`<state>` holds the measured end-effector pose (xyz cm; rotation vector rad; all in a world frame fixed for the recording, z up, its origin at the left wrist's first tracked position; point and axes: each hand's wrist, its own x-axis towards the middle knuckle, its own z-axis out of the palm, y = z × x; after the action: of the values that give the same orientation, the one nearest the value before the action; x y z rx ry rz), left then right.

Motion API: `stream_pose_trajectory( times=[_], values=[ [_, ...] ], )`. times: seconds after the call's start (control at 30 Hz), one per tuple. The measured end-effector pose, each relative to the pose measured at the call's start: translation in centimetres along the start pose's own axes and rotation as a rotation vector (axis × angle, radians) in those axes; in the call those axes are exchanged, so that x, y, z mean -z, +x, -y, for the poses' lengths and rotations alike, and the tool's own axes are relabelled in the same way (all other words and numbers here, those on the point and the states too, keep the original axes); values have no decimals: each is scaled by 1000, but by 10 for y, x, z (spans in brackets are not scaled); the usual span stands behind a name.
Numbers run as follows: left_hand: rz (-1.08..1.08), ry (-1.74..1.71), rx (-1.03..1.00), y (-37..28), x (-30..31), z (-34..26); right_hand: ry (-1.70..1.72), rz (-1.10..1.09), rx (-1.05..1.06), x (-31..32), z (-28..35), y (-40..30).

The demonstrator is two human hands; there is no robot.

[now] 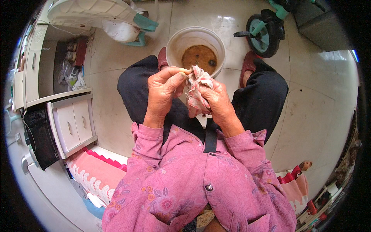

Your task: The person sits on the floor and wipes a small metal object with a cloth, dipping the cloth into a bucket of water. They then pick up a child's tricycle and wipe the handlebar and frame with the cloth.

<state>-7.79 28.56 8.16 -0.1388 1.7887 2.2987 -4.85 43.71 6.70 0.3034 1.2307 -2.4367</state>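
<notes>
A crumpled cloth [198,100], checked in red and white with frayed edges, is bunched between my hands above my lap. My right hand [217,97] grips its gathered folds, thumb on top. At the cloth's upper left edge, the thumb and forefinger of my left hand [165,87] are pinched together; the other left fingers are partly hidden behind. Just beyond the hands, between my feet, stands a white plastic bucket [176,43]. Brown matter, perhaps liquid, covers its bottom [197,55], with a dark round spot at the right. The cloth overlaps the bucket's near rim.
A small wheel with a black tyre and pedal [263,36] stands at the upper right. At the upper left is a white and teal plastic chair-like item [121,17]. White cabinets [72,124] line the left side. Tiled floor [310,110] surrounds my feet.
</notes>
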Motion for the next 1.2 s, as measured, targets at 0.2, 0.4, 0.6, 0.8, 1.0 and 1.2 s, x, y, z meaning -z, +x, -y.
stream_pose_trajectory(
  times=[0.2, 0.4, 0.6, 0.8, 1.0, 1.2],
  values=[
    [79, 77, 50, 2, 3, 0, -32, -58, 33, 2, -7, 1],
    [60, -46, 29, -2, -5, 7, -60, 26, 34, 6, -7, 2],
    [19, -175, 28, 0, 3, 2, -67, 79, -2, 5, 1, 2],
    [-33, -155, 125, 5, 4, 10, -96, 33, 20, -1, 7, 0],
    [-85, -95, 215, 5, 6, 10, -164, -15, 65, 0, 2, 1],
    [35, -23, 87, 0, -1, 9, -26, -27, -20, 8, 2, 0]
  ],
)
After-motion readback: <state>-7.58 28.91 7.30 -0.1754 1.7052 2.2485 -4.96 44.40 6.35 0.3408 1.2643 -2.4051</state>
